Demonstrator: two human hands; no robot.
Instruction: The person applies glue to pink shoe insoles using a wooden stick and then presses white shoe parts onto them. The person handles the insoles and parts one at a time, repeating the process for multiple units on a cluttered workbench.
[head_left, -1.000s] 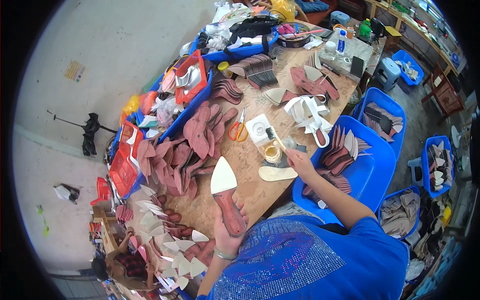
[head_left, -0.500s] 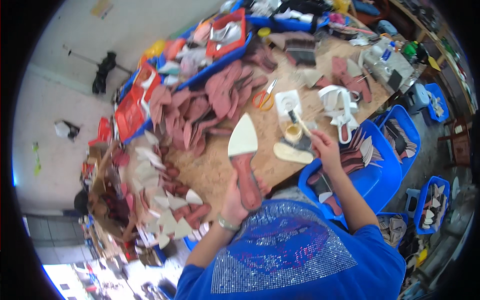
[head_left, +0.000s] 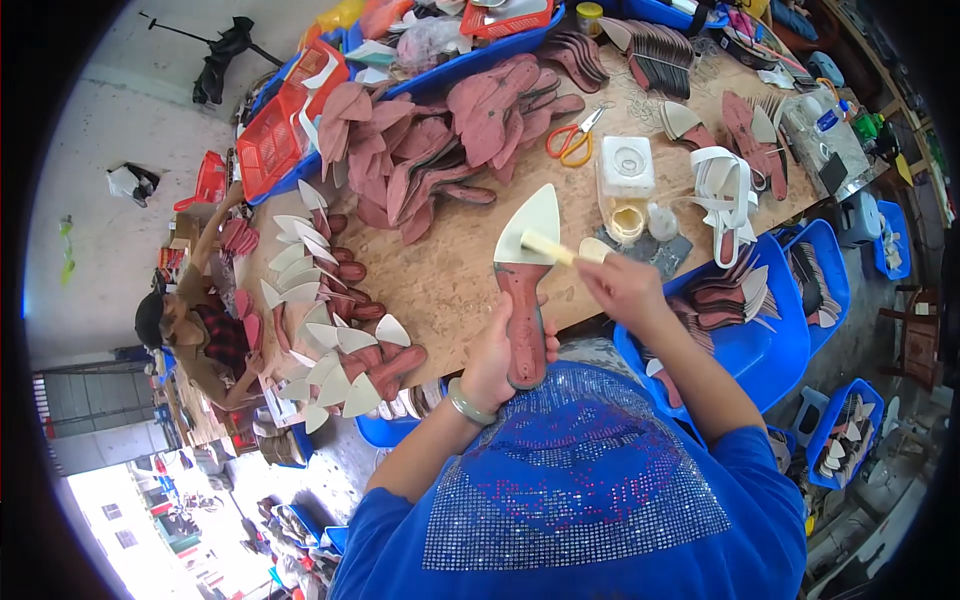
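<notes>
left hand (head_left: 494,352) clasped a red-and-cream flat insole (head_left: 524,312) low, baring its twelve-o'clock tip to the pale stick (head_left: 548,248) right hand (head_left: 626,290) pinched.

Orange-handled scissors (head_left: 580,131) lie on the wooden bench (head_left: 440,300). A yellow-topped jar (head_left: 589,20) stands toward its far side. A black umbrella (head_left: 222,62) hangs against the pale wall (head_left: 130,110). A dark-capped co-worker (head_left: 205,325) occupies the left end. A wooden chair (head_left: 915,335) stands right.
</notes>
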